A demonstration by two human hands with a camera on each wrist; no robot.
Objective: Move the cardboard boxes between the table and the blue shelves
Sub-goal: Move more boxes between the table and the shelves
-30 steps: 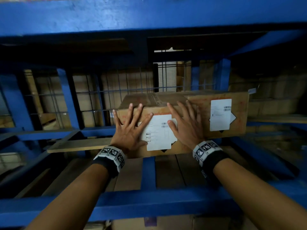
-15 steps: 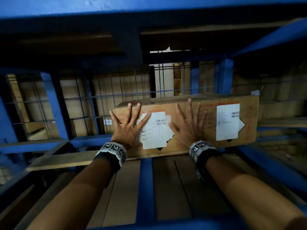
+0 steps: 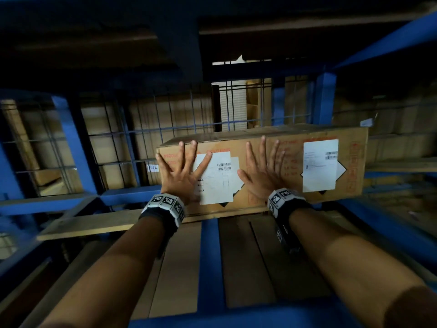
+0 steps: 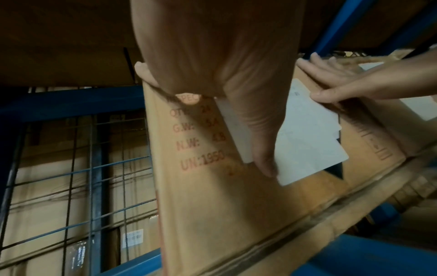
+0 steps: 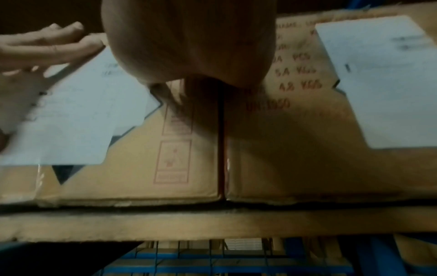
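Two brown cardboard boxes with white labels stand side by side on the blue shelf (image 3: 210, 261): the left box (image 3: 241, 205) and the right box (image 3: 294, 183). My left hand (image 3: 179, 172) presses flat on the left box's front with fingers spread, part over its label (image 3: 220, 181). My right hand (image 3: 262, 171) lies flat beside it. In the right wrist view, my right hand's (image 5: 189, 41) palm covers the seam (image 5: 221, 158) between the two boxes. In the left wrist view, my left hand's thumb (image 4: 264, 149) rests on the left box's label.
A wooden plank (image 3: 106, 224) runs under the boxes' front edge. Blue wire mesh (image 3: 142, 138) closes the shelf's back, with more cartons stacked behind it. A blue upright (image 3: 325, 98) stands behind the right box, and the shelf above hangs low overhead.
Both flat hands have pushed the left box deeper into the shelf; its front, which stuck out, now stands flush with the right box. My head has come closer.
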